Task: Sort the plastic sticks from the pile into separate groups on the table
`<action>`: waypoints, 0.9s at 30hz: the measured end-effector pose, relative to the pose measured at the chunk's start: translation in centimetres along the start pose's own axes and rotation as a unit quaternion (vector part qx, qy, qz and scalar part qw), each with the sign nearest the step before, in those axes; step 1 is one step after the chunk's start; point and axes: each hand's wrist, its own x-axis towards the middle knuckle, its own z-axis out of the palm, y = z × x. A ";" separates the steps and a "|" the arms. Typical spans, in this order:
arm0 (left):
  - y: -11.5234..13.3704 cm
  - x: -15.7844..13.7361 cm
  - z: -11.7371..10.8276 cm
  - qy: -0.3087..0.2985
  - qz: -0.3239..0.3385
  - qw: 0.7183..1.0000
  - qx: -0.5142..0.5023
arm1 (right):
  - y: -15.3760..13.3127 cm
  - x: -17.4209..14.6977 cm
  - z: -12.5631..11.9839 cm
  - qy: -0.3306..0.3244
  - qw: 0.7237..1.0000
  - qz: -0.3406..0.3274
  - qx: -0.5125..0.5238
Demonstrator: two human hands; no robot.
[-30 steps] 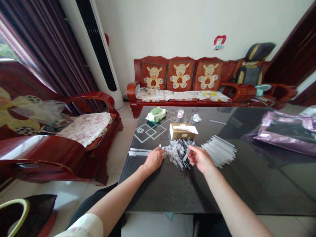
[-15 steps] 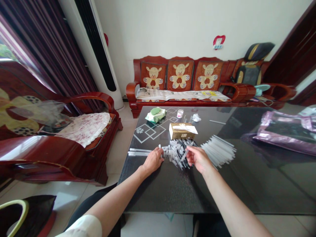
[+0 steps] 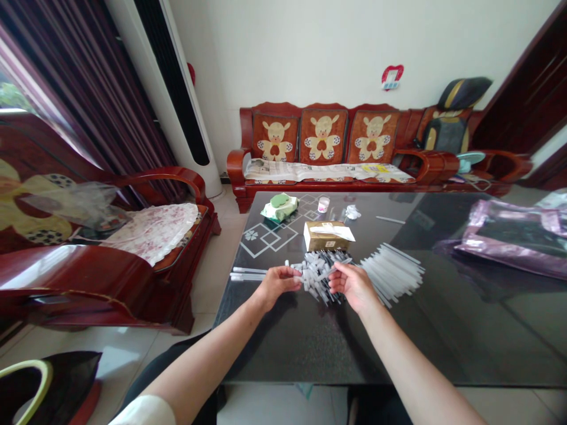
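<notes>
My left hand [image 3: 279,287] is closed, thumb against fingers, on a small whitish cap-like piece [image 3: 298,275] at the left edge of the pile. Across from it, my right hand [image 3: 353,285] pinches a slim translucent stick [image 3: 330,271], its tip turned toward the left hand. Between and behind the hands lies a loose pile of short grey, white and black pen-like parts [image 3: 315,273]. Several long frosted tubes [image 3: 392,270] lie in a fanned stack to the right of my right hand. Some white tubes [image 3: 248,274] lie left of my left hand.
A gold tissue box [image 3: 328,241] stands right behind the pile on the dark glossy table [image 3: 310,354]. Farther back are a green wipes pack [image 3: 280,206], a small white cup [image 3: 323,204], crumpled tissue [image 3: 352,212] and one lone tube [image 3: 390,219]. A purple clear bag [image 3: 518,236] lies at right.
My left hand has lifted off the table and moved slightly right, now with a small piece at its fingertips. The stick in my right hand has swung from steep to nearly level.
</notes>
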 end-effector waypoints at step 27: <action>0.3 -1.1 1.6 0.019 -0.017 1.000 -0.004 | 1.6 -0.3 1.1 0.002 0.998 -0.059 -0.018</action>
